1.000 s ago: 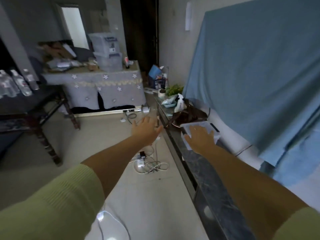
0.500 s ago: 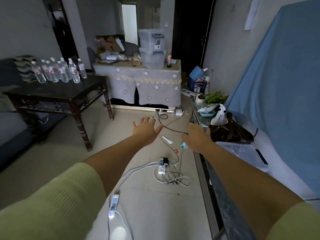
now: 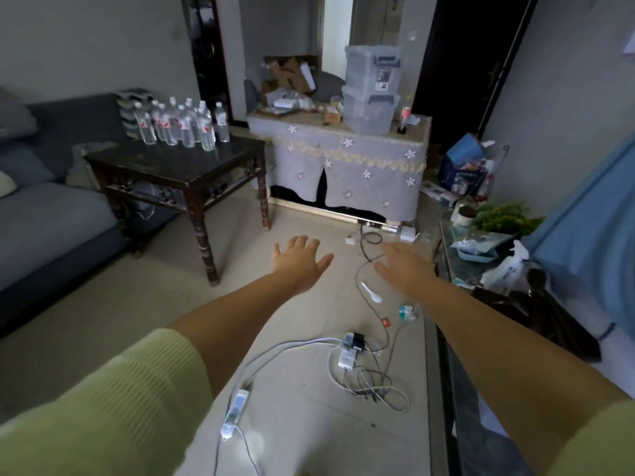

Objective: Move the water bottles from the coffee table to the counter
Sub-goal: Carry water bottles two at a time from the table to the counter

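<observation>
A grey sofa (image 3: 51,214) is filling the left side of the room, and a blue cloth (image 3: 591,214) is hanging down the right side. Between them, at the far end, a cabinet draped in a flowered grey cover (image 3: 347,166) is carrying two stacked clear storage bins (image 3: 372,87) and a heap of clutter. A dark wooden coffee table (image 3: 178,163) is standing just in front of the sofa; the water bottles (image 3: 182,123) are clustered upright at its far left corner, touching or nearly touching one another, with the near half of the top bare. Along the right edge of the view a dark, glossy counter (image 3: 446,338) is running toward the far wall — its far end is crowded with a green plant (image 3: 505,218), a white spray bottle (image 3: 512,266) and a dark bag (image 3: 536,317). On the pale floor (image 3: 302,424) between table and counter, a tangle of cables (image 3: 364,376) is lying around a white power strip (image 3: 235,412), with a white spoon (image 3: 371,293) a little farther off. Both arms in light green sleeves are reaching forward over the floor. The left hand (image 3: 299,261) is hanging palm down with fingers spread and straight, holding nothing. The right hand (image 3: 402,266) is likewise flat, its fingers extended and lying close together, empty — just beside the counter's front edge.
</observation>
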